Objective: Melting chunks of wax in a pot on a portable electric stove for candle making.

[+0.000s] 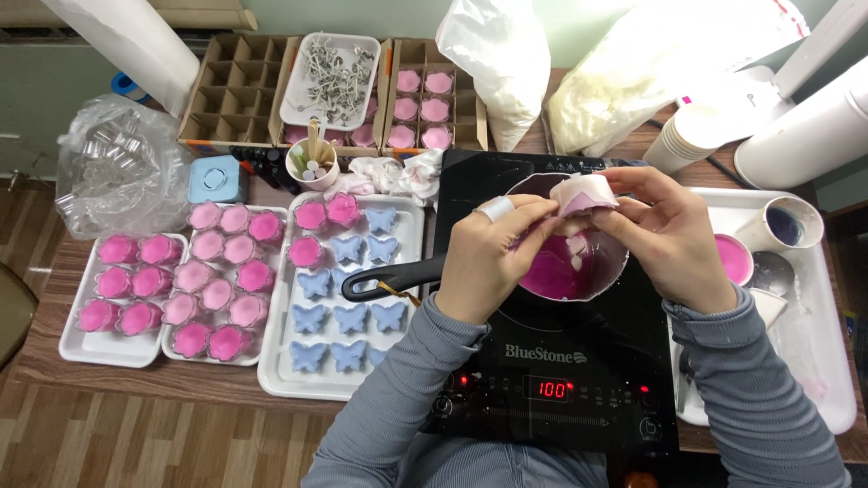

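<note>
Both hands meet over a small black-handled saucepan of melted pink wax (565, 271), which sits on a black induction cooktop (551, 380) with a red lit display. The left hand (488, 258), its index finger wrapped in white tape, and the right hand (674, 230) pinch a small crumpled pink-and-white paper cup (586, 193) between their fingertips, holding it just above the pan's far rim. Both are closed on the cup, thumbs and forefingers pressing its sides.

To the left on the wooden counter (136, 380) lie three white trays: the nearest to the cooktop (362, 384) carries pale blue butterfly-shaped wax pieces with a few pink flower-shaped ones at its far end; the other two (117, 348) hold rows of pink flower-shaped wax pieces. Behind them stand divided cardboard boxes (226, 90), one partly filled with pink pieces, and a white tray of metal-based wicks (330, 81). A small cup of wooden sticks (312, 163) stands near the trays. On the right, a white tray (814, 361) holds a cup of pink wax (734, 259) and a dark-lined cup (785, 224). A stack of paper cups (692, 136) stands beyond it.
</note>
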